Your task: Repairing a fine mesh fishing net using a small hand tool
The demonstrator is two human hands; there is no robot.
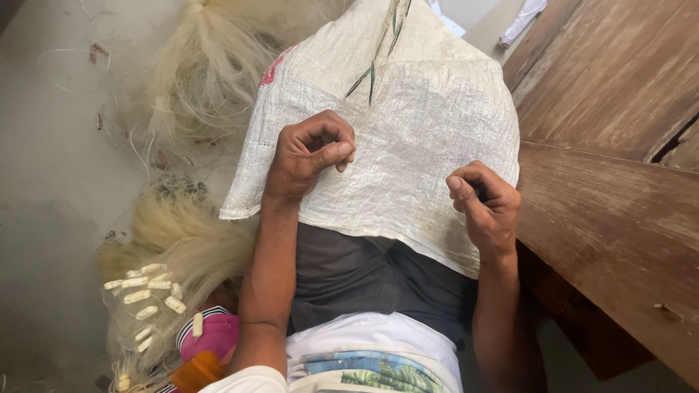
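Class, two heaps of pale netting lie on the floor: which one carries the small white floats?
The nearer heap, by the person's left elbow; the farther heap shows none.

pale net heaps (196, 80) on grey floor (44, 182)

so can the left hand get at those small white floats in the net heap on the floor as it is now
Probably yes. The left hand is pinched closed above the woven sack on the lap, and the white floats lie on the same side, beside the left forearm, with nothing between them.
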